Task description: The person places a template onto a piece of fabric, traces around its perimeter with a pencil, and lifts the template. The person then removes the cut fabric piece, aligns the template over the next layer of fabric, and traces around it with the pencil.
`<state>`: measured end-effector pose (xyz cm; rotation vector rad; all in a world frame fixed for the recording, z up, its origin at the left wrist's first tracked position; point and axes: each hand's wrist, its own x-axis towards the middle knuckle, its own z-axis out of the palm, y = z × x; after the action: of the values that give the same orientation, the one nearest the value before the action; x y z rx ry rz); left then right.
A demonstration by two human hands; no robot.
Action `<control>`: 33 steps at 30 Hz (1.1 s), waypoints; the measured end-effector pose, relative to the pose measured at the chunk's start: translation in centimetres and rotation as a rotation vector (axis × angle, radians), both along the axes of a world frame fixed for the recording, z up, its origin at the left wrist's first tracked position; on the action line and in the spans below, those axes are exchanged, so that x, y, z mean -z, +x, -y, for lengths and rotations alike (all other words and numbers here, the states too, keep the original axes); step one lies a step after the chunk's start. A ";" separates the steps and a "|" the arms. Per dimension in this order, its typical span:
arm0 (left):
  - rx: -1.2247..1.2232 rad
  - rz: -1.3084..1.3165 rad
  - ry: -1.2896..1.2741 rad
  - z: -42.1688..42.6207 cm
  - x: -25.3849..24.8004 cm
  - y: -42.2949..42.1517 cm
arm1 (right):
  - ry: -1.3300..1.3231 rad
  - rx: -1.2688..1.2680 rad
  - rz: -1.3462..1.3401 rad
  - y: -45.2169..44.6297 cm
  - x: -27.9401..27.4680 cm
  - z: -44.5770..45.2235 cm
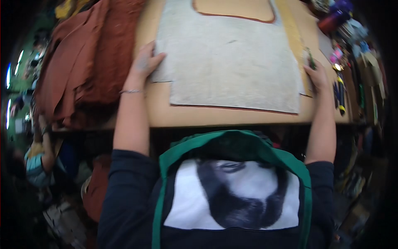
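Note:
A large pale grey sheet (232, 66) with reddish-brown edges lies flat on the tan tabletop, with a rounded cut-out at its far side. It looks like leather with its back facing up. My left hand (146, 61) rests at the left edge of the sheet, thumb held apart from the fingers. At the right edge, my right hand (318, 74) is closed around a small, slim, dark green object (311, 59), too blurred to name. Next to that hand, a yellowish strip (295, 39) runs along the sheet's right side.
Reddish-brown leather hides (83, 62) are heaped on the table's left. At the right lie yellow-and-black tools (341, 93), a purple-red bottle (336, 18) and cardboard pieces (371, 72). Another person (39, 162) is at the far left. The table's near edge (232, 123) runs before me.

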<state>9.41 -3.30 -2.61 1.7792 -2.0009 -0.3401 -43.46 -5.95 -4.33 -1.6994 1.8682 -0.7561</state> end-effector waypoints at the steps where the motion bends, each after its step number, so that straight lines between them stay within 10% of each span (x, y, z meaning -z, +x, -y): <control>1: -0.029 -0.015 0.029 0.0 0.1 0.0 | -0.012 0.013 -0.013 -0.5 0.5 0.3; 33: -0.063 -0.144 0.083 -0.3 0.0 -0.6 | -0.046 0.051 -0.028 1.1 -0.6 -0.8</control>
<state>8.82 -2.99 -2.58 1.8086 -1.8517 -0.5223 -42.36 -5.18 -3.68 -1.7043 1.9340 -0.8050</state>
